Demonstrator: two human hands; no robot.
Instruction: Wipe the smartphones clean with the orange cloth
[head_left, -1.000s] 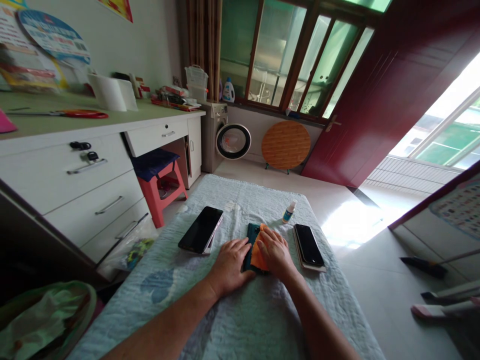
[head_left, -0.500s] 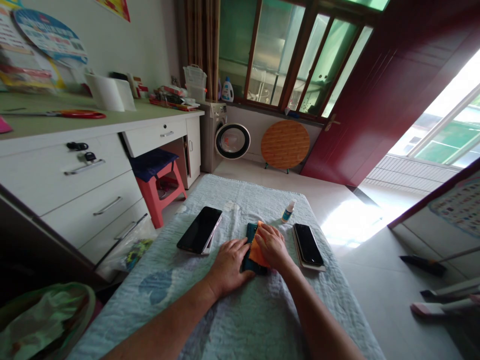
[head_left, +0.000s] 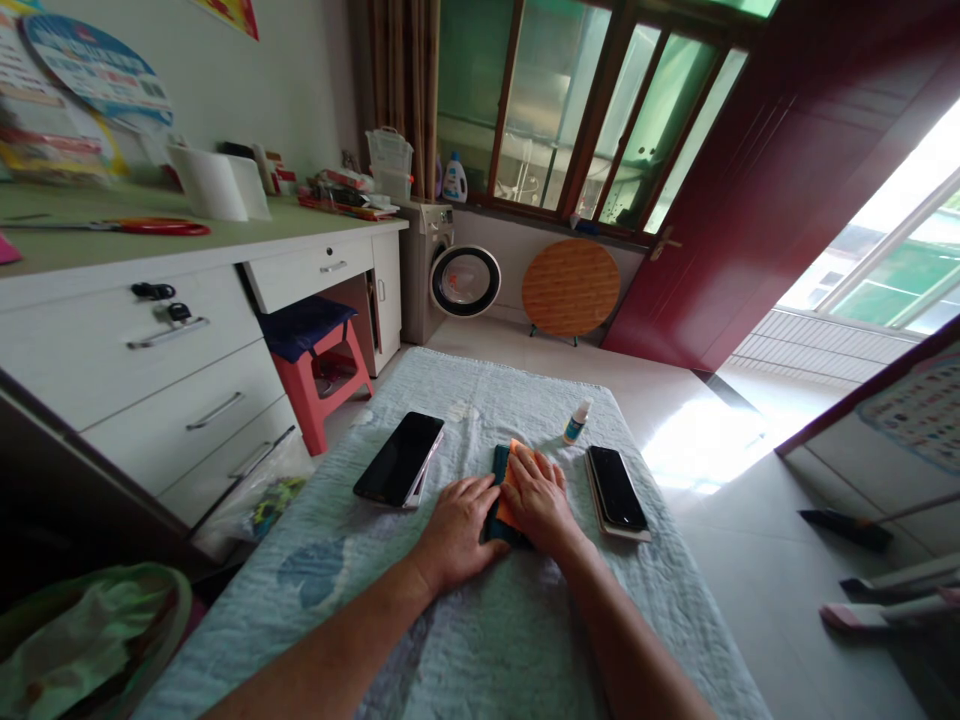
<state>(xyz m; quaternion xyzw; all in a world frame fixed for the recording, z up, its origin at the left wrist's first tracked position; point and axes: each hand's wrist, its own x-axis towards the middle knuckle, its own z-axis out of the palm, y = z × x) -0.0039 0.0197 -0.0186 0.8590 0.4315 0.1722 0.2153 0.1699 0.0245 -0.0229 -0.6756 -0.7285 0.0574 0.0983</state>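
A dark teal phone point(head_left: 500, 462) lies on the quilted cloth between my hands, its middle covered. My left hand point(head_left: 459, 525) grips its left side, fingers along the upper edge and thumb at the near end. Pressed down over the phone is an orange cloth point(head_left: 513, 508), with my right hand point(head_left: 536, 495) closed over it. Left of my hands a black-screened phone point(head_left: 401, 458) rests on a thin pale item. On the right, a smaller black phone point(head_left: 616, 488) sits on another pale item. A small spray bottle point(head_left: 577, 422) stands beyond my right hand.
The pale blue quilted cloth point(head_left: 360, 620) covers the surface under my hands. To the left are a white desk point(head_left: 202, 370), a red stool point(head_left: 322, 390) and a bin point(head_left: 176, 620). A washing machine point(head_left: 427, 270) with its door open stands behind, near a round wooden board point(head_left: 571, 288).
My right hand has shifted slightly left with the orange cloth, over more of the teal phone. My left hand stays in place on the phone.
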